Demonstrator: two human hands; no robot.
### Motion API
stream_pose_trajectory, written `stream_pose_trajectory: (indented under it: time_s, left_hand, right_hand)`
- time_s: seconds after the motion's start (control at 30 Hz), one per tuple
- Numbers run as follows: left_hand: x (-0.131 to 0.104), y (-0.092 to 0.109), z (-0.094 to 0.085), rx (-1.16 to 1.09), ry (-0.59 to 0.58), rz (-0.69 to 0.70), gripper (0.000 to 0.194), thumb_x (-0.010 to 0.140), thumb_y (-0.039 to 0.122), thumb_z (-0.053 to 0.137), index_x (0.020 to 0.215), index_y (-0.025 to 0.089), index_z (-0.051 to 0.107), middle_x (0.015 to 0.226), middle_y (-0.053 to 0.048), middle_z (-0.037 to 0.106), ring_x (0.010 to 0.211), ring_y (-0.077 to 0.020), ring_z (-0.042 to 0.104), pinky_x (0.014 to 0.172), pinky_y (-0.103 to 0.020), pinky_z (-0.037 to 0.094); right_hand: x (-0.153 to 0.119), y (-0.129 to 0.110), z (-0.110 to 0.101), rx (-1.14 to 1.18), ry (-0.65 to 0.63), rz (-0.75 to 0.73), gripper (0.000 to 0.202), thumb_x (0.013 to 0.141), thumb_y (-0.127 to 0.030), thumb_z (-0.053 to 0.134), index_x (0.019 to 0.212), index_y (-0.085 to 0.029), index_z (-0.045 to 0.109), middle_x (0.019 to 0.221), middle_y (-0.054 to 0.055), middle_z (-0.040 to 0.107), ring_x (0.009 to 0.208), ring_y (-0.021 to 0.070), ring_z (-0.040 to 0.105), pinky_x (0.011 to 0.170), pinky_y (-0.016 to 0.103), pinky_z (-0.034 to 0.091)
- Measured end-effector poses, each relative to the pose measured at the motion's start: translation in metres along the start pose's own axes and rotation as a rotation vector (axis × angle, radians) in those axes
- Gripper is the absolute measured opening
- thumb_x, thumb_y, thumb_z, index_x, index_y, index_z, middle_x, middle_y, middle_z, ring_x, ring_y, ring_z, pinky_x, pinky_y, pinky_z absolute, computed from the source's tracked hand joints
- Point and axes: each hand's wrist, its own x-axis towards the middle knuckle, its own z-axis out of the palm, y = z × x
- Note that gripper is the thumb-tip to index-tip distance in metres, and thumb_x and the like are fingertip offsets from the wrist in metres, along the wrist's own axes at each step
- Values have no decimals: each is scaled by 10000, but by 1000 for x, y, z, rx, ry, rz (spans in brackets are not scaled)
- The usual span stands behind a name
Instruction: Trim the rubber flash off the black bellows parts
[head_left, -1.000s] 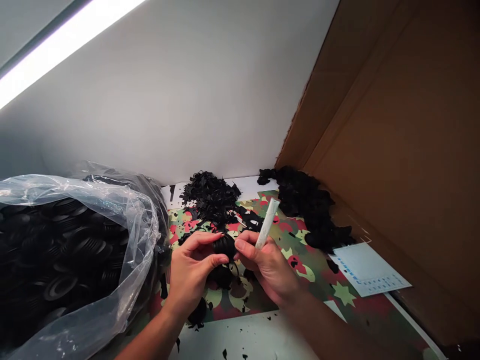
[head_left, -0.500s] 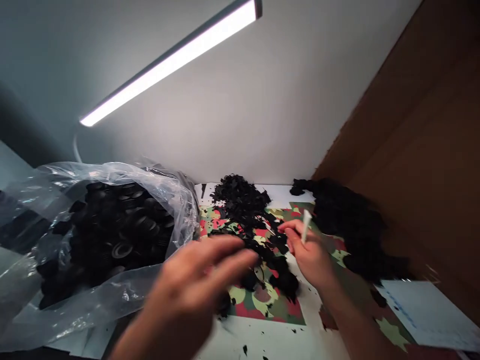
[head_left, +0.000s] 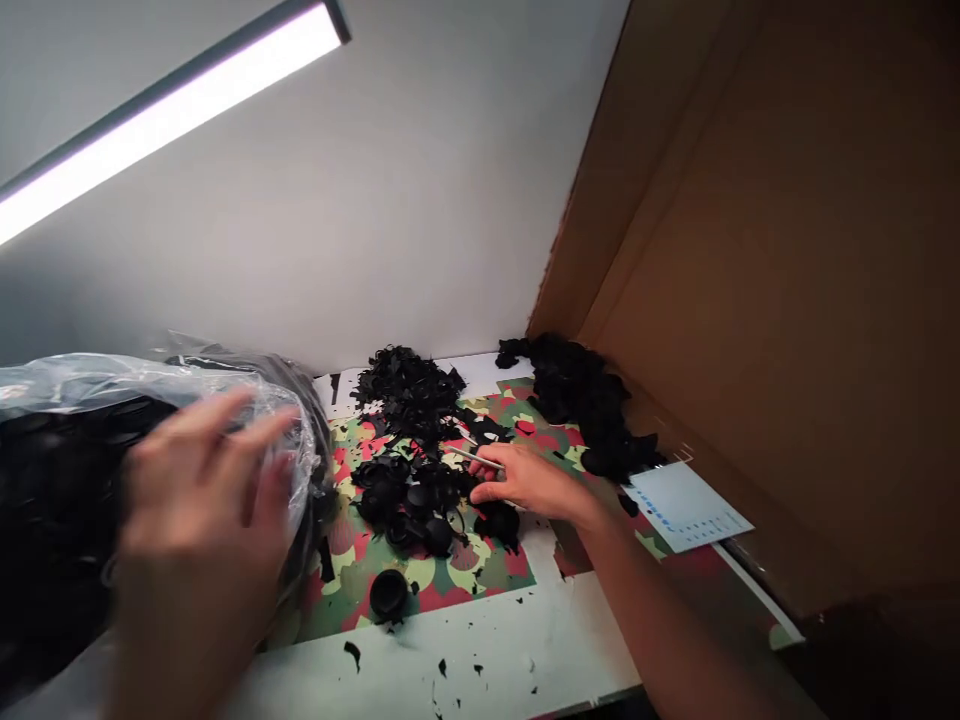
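My left hand (head_left: pixel 210 490), smeared by motion, is raised over the side of a clear plastic bag (head_left: pixel 292 400) filled with black round pieces (head_left: pixel 60 500). Its fingers are spread, and nothing shows between them. In my right hand (head_left: pixel 525 475) is a slim, pale, pen-like tool (head_left: pixel 476 458), its thin end pointing left above black scraps. Just left of that hand lies a cluster of black round, cap-like rubber pieces (head_left: pixel 420 510). One black cup-shaped piece (head_left: pixel 388 595) sits by itself nearer the front, on the camouflage-patterned sheet (head_left: pixel 480 575).
A heap of black trimmings (head_left: pixel 409 390) stands against the pale wall. Another dark pile (head_left: pixel 585 400) lies along the cardboard panel (head_left: pixel 750 300) on the right, with a printed white card (head_left: pixel 686 505) in front. A bright tube lamp (head_left: pixel 187 110) hangs upper left. Small scraps dot the white front surface.
The view has turned right. My left hand has moved left from the middle to the bag. The tool in my right hand has tipped from upright to nearly level, pointing left.
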Motion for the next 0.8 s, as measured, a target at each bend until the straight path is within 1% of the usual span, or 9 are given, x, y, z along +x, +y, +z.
stream_pose_trajectory:
  time_s: [0.03,0.1,0.2,0.27,0.37,0.5,0.57,0.67,0.8]
  left_hand:
    - [-5,20,10,-47,-80,103,230,862,142,677,1070,234,711,1200,-75,689,1136,-279,625,1029,-430,471]
    - [-18,48,34,-237,-332,133,155,917,132,607,1016,227,680,1015,-46,708,915,-198,686,824,-316,555]
    - [-39,62,72,-375,-684,3,191,847,131,692,1007,231,664,894,-10,681,711,-167,665,648,-278,549]
    - [-51,61,94,-455,-764,-135,330,776,112,755,1066,234,656,926,-11,671,714,-172,661,650,-290,554]
    - [-60,57,115,-653,-716,-341,464,728,83,770,1141,246,637,954,-4,655,722,-164,653,674,-291,558]
    - [-60,50,120,-798,-503,-521,279,762,144,740,1023,231,687,901,-8,636,704,-154,606,647,-268,512]
    - [-58,44,117,-861,-455,-603,213,752,215,772,955,216,705,869,-15,637,699,-159,592,623,-264,484]
    - [-55,36,112,-988,-424,-742,290,663,283,853,905,194,720,841,-15,650,640,-144,563,566,-249,447]
    - [-53,35,107,-1045,-391,-829,370,526,263,929,822,176,725,756,6,646,570,-117,512,511,-228,411]
  right_hand:
    - [-1,1,0,-12,-31,10,212,730,-360,767,731,-200,628,707,-30,614,648,146,514,594,238,379]
    - [-2,2,-1,-41,-57,21,276,772,-410,718,676,-199,569,670,-33,581,622,137,463,568,239,332]
    - [0,1,1,-19,32,23,398,794,-498,672,609,-206,475,594,-41,491,587,130,403,544,249,283]
    - [1,-4,8,75,153,33,477,794,-593,645,598,-216,429,556,-56,410,555,120,360,527,251,272]
    - [1,-15,25,300,281,35,559,794,-738,580,634,-222,438,562,-63,378,522,110,348,504,249,296]
    - [-5,-29,41,520,173,-16,625,839,-813,471,648,-218,495,521,-55,393,474,114,367,446,249,298]
    - [-9,-34,40,485,230,-102,600,875,-760,499,654,-206,553,550,-32,461,509,125,421,474,253,344]
    - [-13,-37,34,387,413,-255,461,896,-639,603,769,-202,672,713,18,613,646,158,543,570,269,436]
    - [-15,-40,33,455,363,-330,314,852,-540,720,904,-231,733,834,29,655,694,164,585,554,262,466]
